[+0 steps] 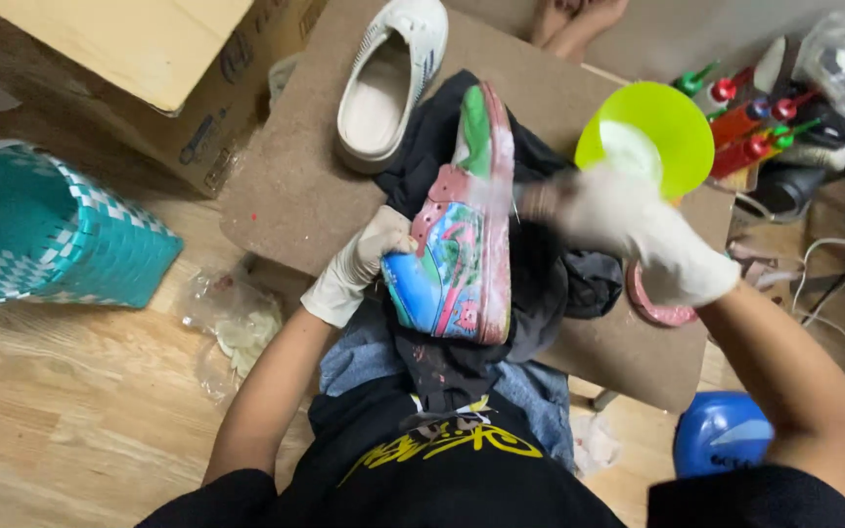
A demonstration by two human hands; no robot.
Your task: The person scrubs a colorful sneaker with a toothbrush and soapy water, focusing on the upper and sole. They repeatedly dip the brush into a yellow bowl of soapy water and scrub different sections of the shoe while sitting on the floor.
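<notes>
A painted sneaker [462,244] in pink, green and blue lies on its side on a dark cloth [559,284] over a low brown board [295,186]. My left hand [359,259], in a white glove, grips the sneaker's side near the heel. In its own white glove, my right hand [628,230] is blurred with motion just right of the sneaker, fingers closed around a small tool at the shoe's sole edge; what the tool is I cannot tell.
A white shoe [388,83] rests at the board's far end. A lime-green bowl [652,132], several paint bottles [750,127], a cardboard box [158,68], a teal woven basket [41,230], a blue round object [721,430] and a pink lid [652,308] surround the board.
</notes>
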